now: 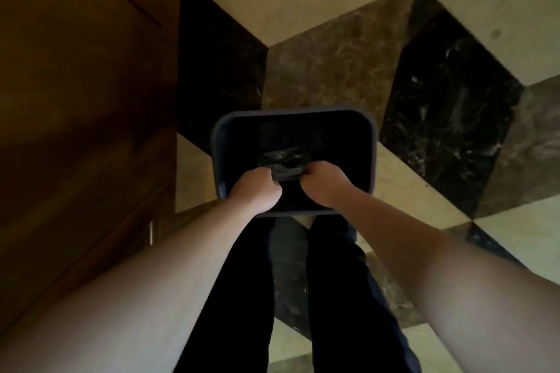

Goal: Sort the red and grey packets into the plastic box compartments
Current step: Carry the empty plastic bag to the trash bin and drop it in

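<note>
Setting: I stand on a marble floor (333, 48) of cream, brown and black slabs laid in a cube pattern, a wooden panel (85, 85) at my left.
Bin: a dark, round-cornered container (218, 142) sits on the floor just beyond my feet, its rim bluish-grey and its inside almost black.
Left hand (254, 189): reaches over the near rim of the bin, fingers curled into a closed grip on the left edge of a dark crumpled plastic sheet (283, 165).
Right hand (322, 183): mirrors it just beside, its grip closed on the right edge of the same sheet.
Plastic sheet: glossy and wrinkled, held between my two fists inside the bin, near its front wall; whether it is a bag or a liner I cannot tell.
Legs: my dark trousers (242, 297) fill the lower middle of the view, between my bare forearms.
Packets and compartment box: neither red nor grey packets can be made out here, and the bin's depths are too dark to read.
</note>
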